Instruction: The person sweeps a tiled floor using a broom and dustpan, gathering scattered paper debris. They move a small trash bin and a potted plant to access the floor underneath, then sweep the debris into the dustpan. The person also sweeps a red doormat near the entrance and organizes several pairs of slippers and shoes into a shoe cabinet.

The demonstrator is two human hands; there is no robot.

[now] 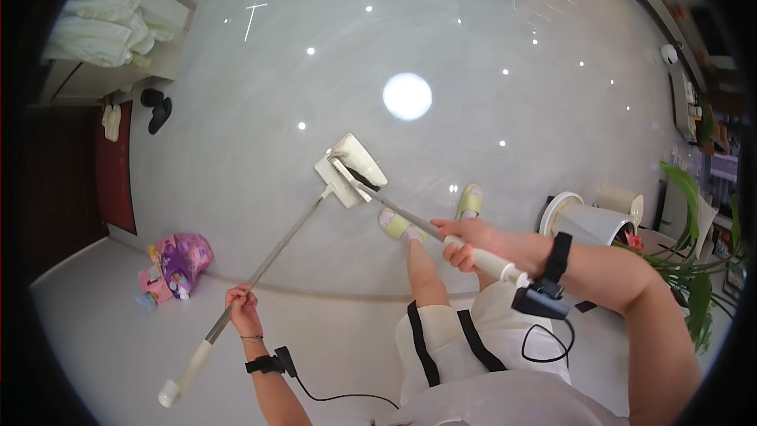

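Observation:
My left hand [242,307] is closed around the metal pole of a long-handled dustpan [358,157], below which its white grip [194,370] extends. The cream dustpan lies on the floor in front of my feet. My right hand [470,242] grips the handle of a broom [408,216] near the white end grip. The broom's white head with dark bristles [364,179] is at the dustpan, overlapping its pan. Some greyish fluff [340,155] shows near the dustpan's corner; I cannot tell exactly what it is.
Pink and purple plastic packages [180,260] sit at the left wall. A white bin [591,222] and a leafy potted plant [692,260] stand at the right. Black shoes [157,111] lie beside a red doormat [115,171]. White clothing [103,26] covers a bench at the upper left.

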